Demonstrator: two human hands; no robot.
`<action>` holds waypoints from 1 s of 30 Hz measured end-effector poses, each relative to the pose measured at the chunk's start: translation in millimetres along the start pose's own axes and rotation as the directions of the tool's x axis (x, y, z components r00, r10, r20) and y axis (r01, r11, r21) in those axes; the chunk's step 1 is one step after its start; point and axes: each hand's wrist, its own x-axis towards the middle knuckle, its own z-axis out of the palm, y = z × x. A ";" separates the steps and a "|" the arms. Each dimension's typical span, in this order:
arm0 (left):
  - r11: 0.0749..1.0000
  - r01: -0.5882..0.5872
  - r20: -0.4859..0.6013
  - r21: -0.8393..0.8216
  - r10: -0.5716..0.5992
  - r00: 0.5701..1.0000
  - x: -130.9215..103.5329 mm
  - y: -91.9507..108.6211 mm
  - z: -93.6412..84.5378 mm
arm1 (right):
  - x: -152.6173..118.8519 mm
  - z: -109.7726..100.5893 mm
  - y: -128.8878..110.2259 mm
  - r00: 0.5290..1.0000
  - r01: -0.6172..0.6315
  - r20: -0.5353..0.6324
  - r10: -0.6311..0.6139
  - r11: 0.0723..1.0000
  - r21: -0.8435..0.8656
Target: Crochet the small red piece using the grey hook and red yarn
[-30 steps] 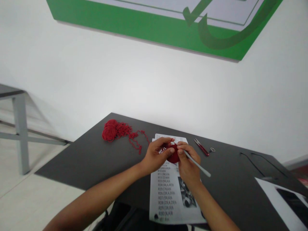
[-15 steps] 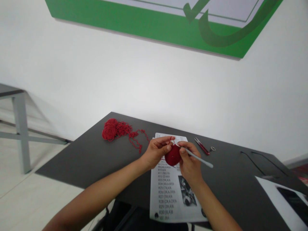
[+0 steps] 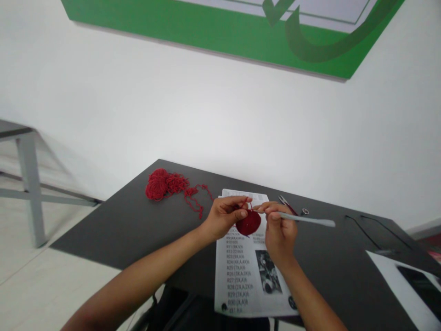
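Observation:
My left hand (image 3: pixel 225 216) pinches the edge of a small round red crochet piece (image 3: pixel 248 224), with a strand of yarn running up to its raised index finger. In my right hand (image 3: pixel 280 232) is a crochet hook (image 3: pixel 310 219) with a grey handle, held closed between thumb and fingers. The hook's metal tip meets the top edge of the red piece, and its handle points right. A loose ball of red yarn (image 3: pixel 157 185) lies at the table's back left, its tangled strand trailing toward my left hand.
Printed pattern sheets (image 3: pixel 237 285) lie under my hands on the dark table (image 3: pixel 113 230). Behind my right hand are red-handled snips (image 3: pixel 287 204) with a ring (image 3: pixel 305 211). Eyeglasses (image 3: pixel 379 248) and a white sheet with a dark device (image 3: pixel 420 287) sit at the right.
My right hand has moved right, away from the red piece. The hook has swung from a downward slant to nearly level. My left hand stays almost in place.

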 end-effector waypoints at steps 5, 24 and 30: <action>0.995 -0.054 0.016 0.081 0.052 0.998 1.4 0.6 -3.0 | 2.8 0.6 -2.9 0.996 0.082 0.029 -0.081 0.995 -0.064; 0.813 -0.334 0.150 0.477 0.300 0.942 1.1 5.4 -10.3 | 5.1 -11.7 0.5 0.945 0.279 0.249 -0.212 0.920 -0.275; 0.693 -0.480 0.264 0.537 0.403 0.876 3.5 5.4 -15.4 | 8.1 -14.0 1.8 0.862 0.461 0.409 -0.300 0.798 -0.388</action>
